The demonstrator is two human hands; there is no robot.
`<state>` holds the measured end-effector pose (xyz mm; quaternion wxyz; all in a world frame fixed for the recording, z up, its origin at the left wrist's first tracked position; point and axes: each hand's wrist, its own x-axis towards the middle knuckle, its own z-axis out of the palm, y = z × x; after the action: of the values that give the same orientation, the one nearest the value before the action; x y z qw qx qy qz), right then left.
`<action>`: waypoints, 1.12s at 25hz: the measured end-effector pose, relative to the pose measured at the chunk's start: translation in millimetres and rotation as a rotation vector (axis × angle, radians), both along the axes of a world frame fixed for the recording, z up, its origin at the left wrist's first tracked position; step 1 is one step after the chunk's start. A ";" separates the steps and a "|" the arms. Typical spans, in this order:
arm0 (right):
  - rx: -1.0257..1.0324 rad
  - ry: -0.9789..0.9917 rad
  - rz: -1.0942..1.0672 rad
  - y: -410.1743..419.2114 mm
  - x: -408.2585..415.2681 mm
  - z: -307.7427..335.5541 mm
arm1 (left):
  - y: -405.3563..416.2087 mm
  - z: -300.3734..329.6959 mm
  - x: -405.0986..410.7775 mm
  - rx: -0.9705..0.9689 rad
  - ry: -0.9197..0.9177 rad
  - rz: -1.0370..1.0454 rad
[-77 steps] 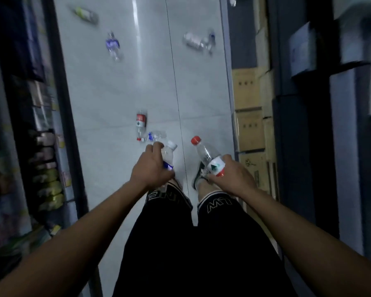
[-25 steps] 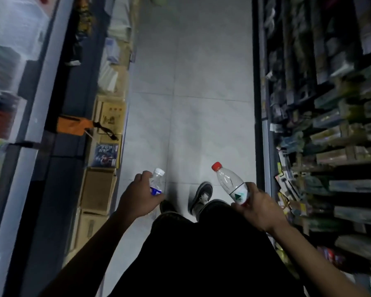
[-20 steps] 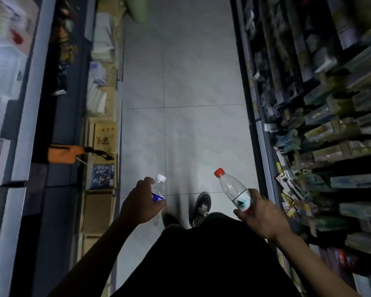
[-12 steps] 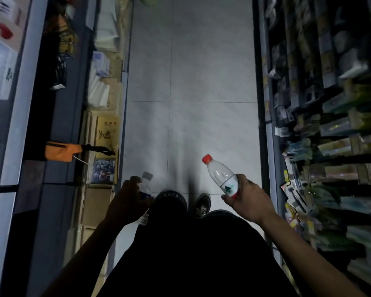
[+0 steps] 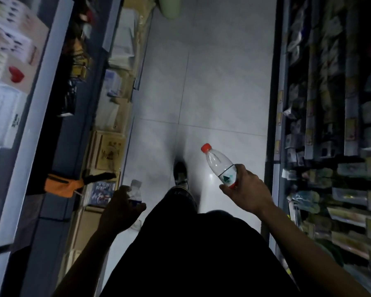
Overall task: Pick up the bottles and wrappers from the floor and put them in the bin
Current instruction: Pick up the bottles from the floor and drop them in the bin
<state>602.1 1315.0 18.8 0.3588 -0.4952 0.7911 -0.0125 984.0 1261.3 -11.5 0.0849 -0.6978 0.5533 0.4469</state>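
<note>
walking down the aisle floor (image 5: 212,86), left hand (image 5: 120,211) wrapped around a small clear bottle (image 5: 135,192), right hand (image 5: 247,192) closed around a red-capped bottle (image 5: 220,166), neck tilted up-left. probably the bin (image 5: 169,6), a pale green shape at the far end, straight ahead, slightly left. neither hand clearly nearer; both full, well short of it.

Littered floor gone from view, green bin (image 5: 169,7) appeared ahead, one shoe (image 5: 181,174) stepped forward
</note>
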 end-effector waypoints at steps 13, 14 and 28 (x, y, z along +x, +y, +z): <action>0.046 0.025 -0.387 -171.2 -165.5 4.1 | -372.7 15.3 -221.3 -0.198 0.040 -0.430; 0.035 0.016 -0.391 -193.4 -183.3 -0.1 | -394.1 14.2 -239.7 -0.214 0.024 -0.452; -0.061 -0.013 -0.209 -585.7 -354.5 5.5 | -605.6 21.1 -348.2 -0.154 0.013 -0.186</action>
<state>247.6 729.3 24.2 0.3456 -0.4204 0.8354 -0.0771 635.8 655.7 9.6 0.0685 -0.6448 0.6491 0.3977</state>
